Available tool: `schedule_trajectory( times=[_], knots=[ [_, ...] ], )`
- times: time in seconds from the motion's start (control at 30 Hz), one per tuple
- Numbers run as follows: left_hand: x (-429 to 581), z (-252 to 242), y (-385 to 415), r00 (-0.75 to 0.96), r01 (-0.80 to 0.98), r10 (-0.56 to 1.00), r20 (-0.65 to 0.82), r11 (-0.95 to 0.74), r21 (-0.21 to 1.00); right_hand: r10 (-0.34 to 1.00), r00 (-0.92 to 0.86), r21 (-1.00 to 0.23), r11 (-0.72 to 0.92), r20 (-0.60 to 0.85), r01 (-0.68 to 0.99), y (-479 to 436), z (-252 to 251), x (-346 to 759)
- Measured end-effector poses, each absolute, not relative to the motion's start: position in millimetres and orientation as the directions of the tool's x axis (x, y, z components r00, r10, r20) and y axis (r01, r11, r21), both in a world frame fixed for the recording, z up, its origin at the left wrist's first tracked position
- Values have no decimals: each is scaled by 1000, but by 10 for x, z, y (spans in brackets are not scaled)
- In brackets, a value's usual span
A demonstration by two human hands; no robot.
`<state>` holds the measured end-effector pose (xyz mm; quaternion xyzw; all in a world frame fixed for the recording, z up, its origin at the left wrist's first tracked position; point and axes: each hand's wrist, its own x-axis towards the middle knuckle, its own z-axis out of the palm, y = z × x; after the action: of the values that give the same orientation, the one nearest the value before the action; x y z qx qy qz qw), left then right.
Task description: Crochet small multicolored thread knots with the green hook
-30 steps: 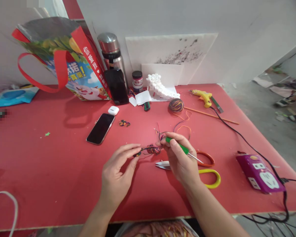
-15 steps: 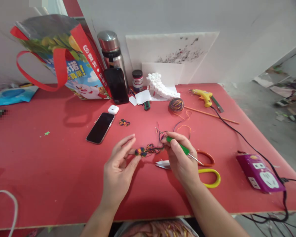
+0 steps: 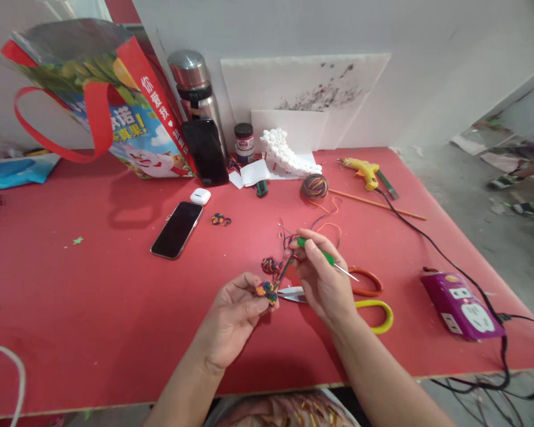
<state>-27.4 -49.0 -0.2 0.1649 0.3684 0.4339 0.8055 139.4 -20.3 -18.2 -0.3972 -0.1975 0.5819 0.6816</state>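
My left hand [image 3: 238, 314] pinches one end of a small multicoloured crochet piece [image 3: 267, 292] between thumb and fingers. In my right hand [image 3: 323, 273] is a crochet hook with a green handle [image 3: 324, 254]; its thin tip points up and left, and a metal shaft sticks out behind. Dark yarn runs from the piece up to my right fingers. Scissors [image 3: 374, 317] with one orange and one yellow handle lie under and beside my right hand, which partly covers them. A strand trails back toward a multicoloured yarn ball [image 3: 314, 186].
A phone [image 3: 177, 230], an earbud case [image 3: 200, 196] and another small crochet piece [image 3: 221, 220] lie on the red table. Behind stand a shopping bag [image 3: 149, 139], a steel flask [image 3: 204, 89] and a second phone [image 3: 204, 153]. A glue gun [image 3: 360, 171] and purple power strip [image 3: 463, 305] are rightward.
My left hand has moved down and right, its fingers closing on the crochet piece, which now hangs angled below my right hand. The right hand still grips the hook.
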Motion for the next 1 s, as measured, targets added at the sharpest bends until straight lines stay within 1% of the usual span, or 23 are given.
schedule_trajectory(
  times=[0.07,0.17,0.3,0.57,0.7,0.83,1.0],
  knots=[
    [-253,0,-506,415,-572,798,-438,602,557,958,205,-765,-23,-201,-644,-212,-189,1378],
    [-242,10,-529,447,-527,787,-426,616,586,968,170,-763,-31,-183,-646,-221,-188,1364],
    [-249,40,-536,449,-531,802,-393,594,605,968,194,-775,-2,-161,-633,-222,-191,1359],
    [-247,21,-567,529,-554,777,-340,620,556,975,148,-756,-30,-167,-654,-237,-185,1331],
    [-276,23,-585,565,-528,754,-335,643,555,962,196,-743,-11,-190,-669,-192,-199,1397],
    [-282,50,-602,549,-523,777,-309,607,598,955,229,-741,15,-188,-672,-152,-213,1449],
    [-254,45,-620,506,-465,808,-301,550,694,957,199,-730,-18,-210,-683,-171,-204,1426]
  ],
)
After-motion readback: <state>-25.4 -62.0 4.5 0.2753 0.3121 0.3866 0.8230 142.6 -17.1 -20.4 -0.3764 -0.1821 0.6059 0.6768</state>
